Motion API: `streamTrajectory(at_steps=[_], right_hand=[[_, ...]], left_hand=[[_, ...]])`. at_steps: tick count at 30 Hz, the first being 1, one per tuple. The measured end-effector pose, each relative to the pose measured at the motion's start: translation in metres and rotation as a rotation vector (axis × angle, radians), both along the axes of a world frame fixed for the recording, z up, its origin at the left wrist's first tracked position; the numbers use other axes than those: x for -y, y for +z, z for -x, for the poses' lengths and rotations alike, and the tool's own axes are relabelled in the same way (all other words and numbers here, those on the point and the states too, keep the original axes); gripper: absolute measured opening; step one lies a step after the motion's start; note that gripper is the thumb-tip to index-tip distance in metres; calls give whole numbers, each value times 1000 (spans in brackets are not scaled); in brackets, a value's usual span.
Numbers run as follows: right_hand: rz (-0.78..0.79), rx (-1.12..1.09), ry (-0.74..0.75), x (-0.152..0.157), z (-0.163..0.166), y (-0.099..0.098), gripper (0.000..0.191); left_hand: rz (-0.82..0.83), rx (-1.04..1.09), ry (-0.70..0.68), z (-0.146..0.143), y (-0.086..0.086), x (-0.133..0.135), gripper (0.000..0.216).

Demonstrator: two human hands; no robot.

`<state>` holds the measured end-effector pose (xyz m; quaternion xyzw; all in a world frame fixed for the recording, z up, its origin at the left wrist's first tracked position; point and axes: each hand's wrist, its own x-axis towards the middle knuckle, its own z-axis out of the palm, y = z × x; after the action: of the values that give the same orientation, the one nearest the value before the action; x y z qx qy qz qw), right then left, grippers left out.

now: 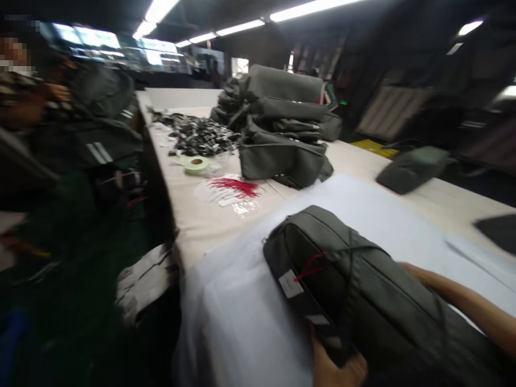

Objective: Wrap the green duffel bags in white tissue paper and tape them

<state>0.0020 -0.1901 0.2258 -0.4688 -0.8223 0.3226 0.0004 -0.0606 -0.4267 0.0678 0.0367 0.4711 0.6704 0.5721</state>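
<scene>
A dark grey-green fabric bag (374, 279) with seams and webbing straps lies tilted across the lower right. A white tag (291, 284) hangs from it on a red string (309, 269). At the bottom, my left hand (338, 368) is closed on the bag's near edge, close to a pale label (318, 320). My right hand (413, 273) reaches in from the right against the bag's far side; its fingers are hidden behind the fabric. White plastic sheeting (250, 317) is spread beneath the bag.
On the long table (209, 228) are stacked bags (286, 134), a heap of dark and white pieces (201, 134), a tape roll (196, 165) and red-stringed tags (236, 188). Another bag (415, 166) lies right. Beyond the left edge, a person (28, 86) is beside dark bags (97, 140).
</scene>
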Motion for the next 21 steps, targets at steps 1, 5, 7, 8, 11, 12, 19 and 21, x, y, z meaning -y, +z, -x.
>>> streamTrajectory(at_steps=[1, 5, 7, 8, 11, 12, 19, 21], right_hand=[[87, 9, -43, 5, -5, 5, 40], [357, 13, -252, -13, -31, -8, 51], [474, -26, -303, -33, -42, -22, 51], [512, -55, -313, -42, -46, -27, 52], [575, -141, -294, -56, -54, -30, 55], [587, -163, -282, -56, -56, -28, 56], [750, -258, -181, -30, -64, -10, 64], [758, -281, -163, -24, -65, -10, 67]], left_hand=[[32, -39, -14, 1, 7, 6, 122], [221, -59, -170, 15, 25, 8, 90], [220, -59, -235, 19, 27, 3, 81], [215, -58, -251, 20, 28, 3, 77], [214, -62, -266, 22, 29, 6, 67], [214, -63, -266, 22, 29, 6, 64], [185, 25, -251, 22, 33, 3, 41], [169, 39, -238, 22, 36, 3, 37]])
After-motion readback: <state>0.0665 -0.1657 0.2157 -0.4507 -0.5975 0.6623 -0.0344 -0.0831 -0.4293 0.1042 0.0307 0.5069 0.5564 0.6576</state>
